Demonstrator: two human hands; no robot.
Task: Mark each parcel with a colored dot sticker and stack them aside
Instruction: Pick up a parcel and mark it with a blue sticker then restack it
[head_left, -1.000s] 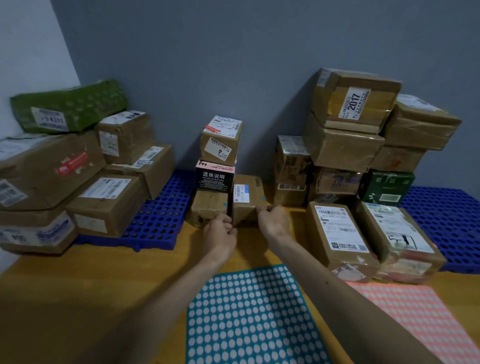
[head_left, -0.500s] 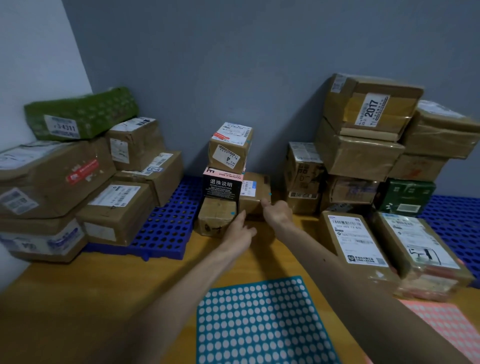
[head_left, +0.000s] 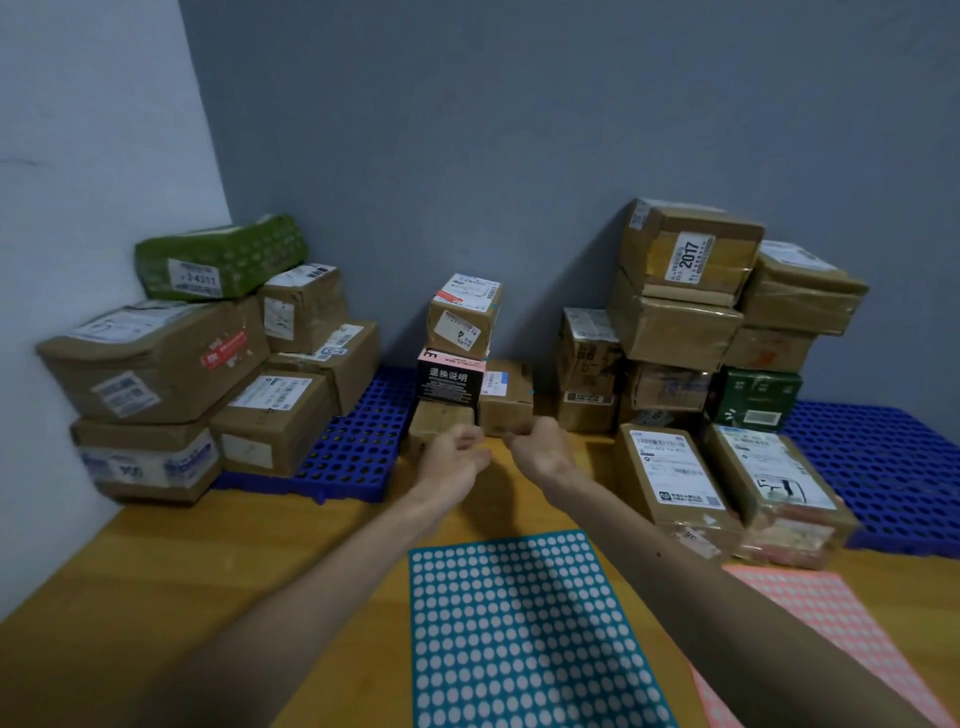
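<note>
A small brown parcel (head_left: 506, 397) with a white and blue label stands on the wooden table, touching the right side of a short middle stack: a brown box (head_left: 439, 422), a black and pink box (head_left: 451, 378) and a labelled brown box (head_left: 464, 317) on top. My left hand (head_left: 454, 458) and my right hand (head_left: 540, 450) hover just in front of this parcel, apart from it, with loosely curled fingers that hold nothing. A teal dot sticker sheet (head_left: 530, 629) lies flat near me, and a pink sticker sheet (head_left: 831, 639) lies to its right.
Brown parcels and a green one (head_left: 221, 257) are piled at the left on a blue plastic pallet (head_left: 358, 447). A taller pile (head_left: 675, 322) leans against the grey wall at the right, with two long parcels (head_left: 670, 475) in front and another blue pallet (head_left: 893, 467).
Both hands have let go of the small brown parcel and drawn back toward me. The parcel stays beside the middle stack. The view has tilted upward.
</note>
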